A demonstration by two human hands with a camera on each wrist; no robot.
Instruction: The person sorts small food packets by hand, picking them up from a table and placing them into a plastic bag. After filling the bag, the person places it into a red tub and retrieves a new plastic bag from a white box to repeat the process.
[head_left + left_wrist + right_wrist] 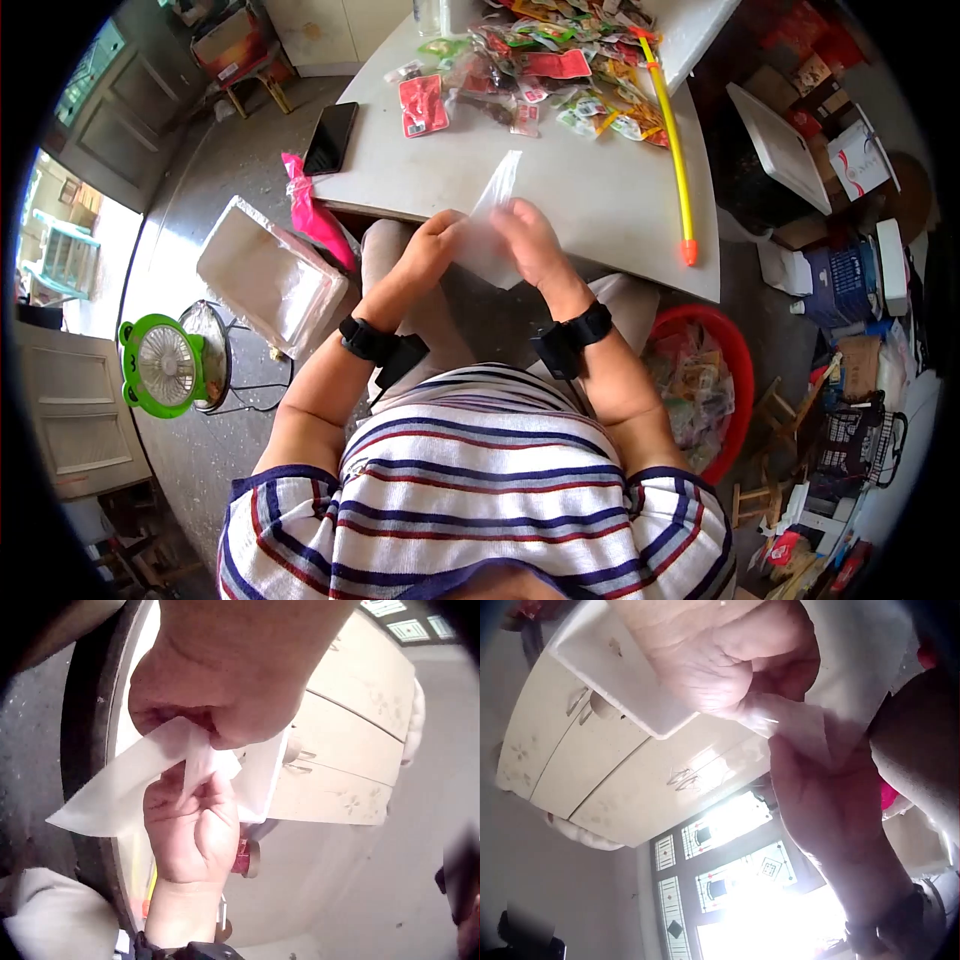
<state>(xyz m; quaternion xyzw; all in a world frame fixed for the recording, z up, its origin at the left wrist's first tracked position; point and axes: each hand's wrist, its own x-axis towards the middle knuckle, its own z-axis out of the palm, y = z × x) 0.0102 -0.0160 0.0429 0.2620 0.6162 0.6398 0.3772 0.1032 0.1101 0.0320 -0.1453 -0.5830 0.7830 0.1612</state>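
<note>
A thin, translucent white plastic bag (488,255) stretches between the two hands, above the lap at the table's near edge. My left hand (432,250) pinches its left side with curled fingers. The right hand (530,245) grips the opposite side, thumb and fingers bent on the film. One pointed end of the bag stands up over the tabletop. In the left wrist view a long flap of the bag (120,787) hangs out to the left from between the hands. The right wrist view shows the film (795,727) bunched between both sets of fingers, with some fingertips hidden.
Several small snack packets (540,65) lie heaped at the table's (600,215) far side, beside a yellow tube (672,150) with orange ends. A black phone (331,138) lies at the left edge. A foam box (270,270), green fan (162,366) and red basin (742,385) flank the person.
</note>
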